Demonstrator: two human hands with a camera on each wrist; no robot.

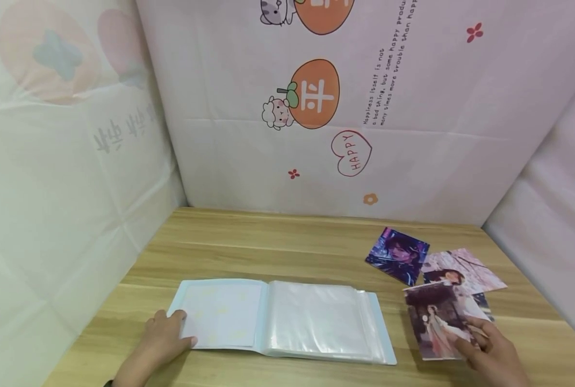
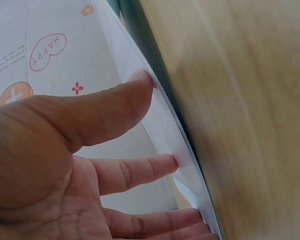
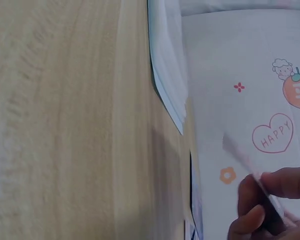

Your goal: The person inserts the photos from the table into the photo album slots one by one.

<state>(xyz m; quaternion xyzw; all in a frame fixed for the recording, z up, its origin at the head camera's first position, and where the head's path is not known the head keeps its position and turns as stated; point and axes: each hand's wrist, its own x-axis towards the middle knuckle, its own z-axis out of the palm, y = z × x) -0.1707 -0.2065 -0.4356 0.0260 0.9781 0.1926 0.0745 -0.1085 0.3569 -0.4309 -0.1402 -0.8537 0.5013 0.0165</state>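
An opened photo album (image 1: 263,322) with a pale blue cover lies on the table. Its left side holds a whitish sheet with faint yellow marks, and clear plastic sleeves (image 1: 316,322) fill the right side. My left hand (image 1: 164,336) rests on the album's left edge; in the left wrist view its thumb and extended fingertips (image 2: 167,162) touch the page. Between thumb and fingers, my right hand (image 1: 493,349) pinches a photo card (image 1: 430,322) of a figure in a long pale and pink dress. In the right wrist view that card appears nearly edge-on, lifted off the table.
Beyond the held card, a purple-blue photo card (image 1: 399,255) and a pink blossom photo card (image 1: 466,269) lie on the wooden table (image 1: 268,236). Another dark card (image 1: 483,306) is partly covered. Printed cloth walls (image 1: 239,150) stand at the back and both sides.
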